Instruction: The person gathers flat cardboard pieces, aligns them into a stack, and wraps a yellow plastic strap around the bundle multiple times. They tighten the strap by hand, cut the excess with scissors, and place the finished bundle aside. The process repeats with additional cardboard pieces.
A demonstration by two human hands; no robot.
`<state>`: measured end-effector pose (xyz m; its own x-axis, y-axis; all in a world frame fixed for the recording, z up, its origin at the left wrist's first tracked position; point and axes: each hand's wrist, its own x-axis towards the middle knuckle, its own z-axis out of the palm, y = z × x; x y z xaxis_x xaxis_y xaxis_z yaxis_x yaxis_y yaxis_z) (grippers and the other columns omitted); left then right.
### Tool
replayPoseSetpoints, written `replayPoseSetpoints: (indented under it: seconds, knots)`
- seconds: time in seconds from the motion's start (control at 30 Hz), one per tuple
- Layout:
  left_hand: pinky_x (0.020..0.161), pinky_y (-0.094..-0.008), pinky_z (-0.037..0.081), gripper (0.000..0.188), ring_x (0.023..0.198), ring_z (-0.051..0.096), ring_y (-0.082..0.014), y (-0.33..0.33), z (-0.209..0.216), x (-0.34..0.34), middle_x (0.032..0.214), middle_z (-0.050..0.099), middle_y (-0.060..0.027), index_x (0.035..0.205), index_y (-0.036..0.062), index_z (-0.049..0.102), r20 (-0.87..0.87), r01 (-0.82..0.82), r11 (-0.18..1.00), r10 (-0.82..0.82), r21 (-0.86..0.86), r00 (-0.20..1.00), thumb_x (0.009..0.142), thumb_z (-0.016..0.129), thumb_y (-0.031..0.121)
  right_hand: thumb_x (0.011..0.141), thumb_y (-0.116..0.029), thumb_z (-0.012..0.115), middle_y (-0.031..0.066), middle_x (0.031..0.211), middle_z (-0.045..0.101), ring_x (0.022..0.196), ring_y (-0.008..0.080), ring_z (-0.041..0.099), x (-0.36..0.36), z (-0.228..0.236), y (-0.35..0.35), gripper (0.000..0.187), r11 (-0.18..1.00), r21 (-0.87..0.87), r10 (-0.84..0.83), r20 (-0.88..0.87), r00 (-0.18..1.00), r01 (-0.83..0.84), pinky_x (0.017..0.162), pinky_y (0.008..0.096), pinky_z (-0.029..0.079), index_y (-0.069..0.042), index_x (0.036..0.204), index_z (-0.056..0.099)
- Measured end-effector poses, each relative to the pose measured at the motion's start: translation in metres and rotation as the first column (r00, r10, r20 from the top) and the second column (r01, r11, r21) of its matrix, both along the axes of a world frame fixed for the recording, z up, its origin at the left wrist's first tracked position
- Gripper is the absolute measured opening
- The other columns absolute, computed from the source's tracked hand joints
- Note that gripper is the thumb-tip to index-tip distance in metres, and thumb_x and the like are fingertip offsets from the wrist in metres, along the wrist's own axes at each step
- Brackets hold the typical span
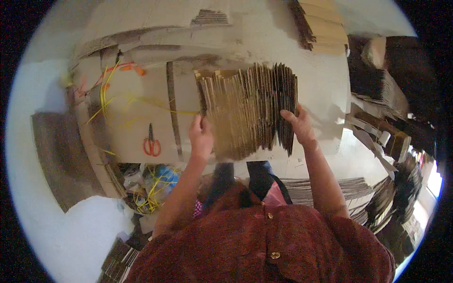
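A thick stack of cardboard sheets (245, 111) stands on edge over the front part of the table, its sheets side by side like a row of files. My left hand (202, 137) presses against the stack's left end, its fingers partly hidden behind it. At the right end my right hand (300, 125) grips the outermost dark sheets, thumb in front and fingers behind. Left of the stack, scissors with orange-red handles (151, 147) lie on the table (314, 80), blades pointing away from me. Yellow strapping (104, 92) runs loosely across the left part of the table.
Orange pieces (138, 70) lie at the back left. More cardboard stacks sit at the far right corner (325, 26) and far middle (210, 17). Below the table's left front edge is a heap of yellow strapping and plastic (158, 186). Piled cardboard (325, 191) stands at the right.
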<state>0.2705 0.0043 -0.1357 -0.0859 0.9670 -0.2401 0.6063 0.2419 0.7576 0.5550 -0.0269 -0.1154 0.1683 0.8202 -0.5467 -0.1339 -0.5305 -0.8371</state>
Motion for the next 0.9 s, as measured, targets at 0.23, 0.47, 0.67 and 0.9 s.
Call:
replayPoseSetpoints:
  seconds: [0.23,0.47,0.67,0.9]
  knots:
    - [0.092,-0.0351,0.037,0.044,0.106,0.049,-0.0266,-0.010,0.014,0.081,0.114,0.052,-0.0196,0.122,-0.0033,0.041,0.400,0.104,0.961,0.007,-0.255,0.916,0.093,0.041,0.030,0.084,-0.027,0.061,0.0087,0.109,0.058,0.096,0.0193,0.055,0.047,0.007,-0.005,0.051,0.987,-0.121,-0.122,-0.139,0.983,0.106,0.086,0.0326,0.044,0.001,0.123,0.045]
    - [0.087,-0.0368,0.045,0.070,0.103,0.053,-0.0211,0.017,-0.009,0.037,0.112,0.055,-0.0096,0.124,0.0056,0.043,0.752,0.161,0.787,0.475,-0.596,0.457,0.089,0.018,0.060,0.088,-0.047,0.046,0.0109,0.128,0.045,0.115,0.0208,0.042,0.024,-0.019,0.007,0.065,0.983,0.058,0.180,-0.145,0.973,-0.173,0.097,0.0333,0.033,0.000,0.132,0.035]
    - [0.089,-0.0374,0.043,0.068,0.107,0.050,-0.0204,0.022,-0.030,0.053,0.120,0.050,-0.0083,0.127,0.0079,0.041,0.778,0.217,0.783,0.461,-0.582,0.426,0.088,0.025,0.061,0.090,-0.057,0.027,0.0118,0.135,0.037,0.122,0.0232,0.037,0.036,-0.057,0.020,0.072,0.989,-0.145,-0.039,-0.402,0.915,-0.022,0.101,0.0347,0.029,-0.001,0.134,0.031]
    - [0.094,-0.0362,0.041,0.053,0.113,0.047,-0.0222,-0.019,0.037,0.083,0.127,0.045,-0.0073,0.131,0.0103,0.038,0.884,0.234,0.856,0.423,-0.462,0.196,0.092,0.031,0.047,0.084,-0.067,0.025,0.0125,0.129,0.044,0.116,0.0231,0.044,0.049,0.023,-0.029,0.081,0.957,0.077,-0.203,-0.512,0.834,0.280,0.096,0.0370,0.038,-0.004,0.133,0.033]
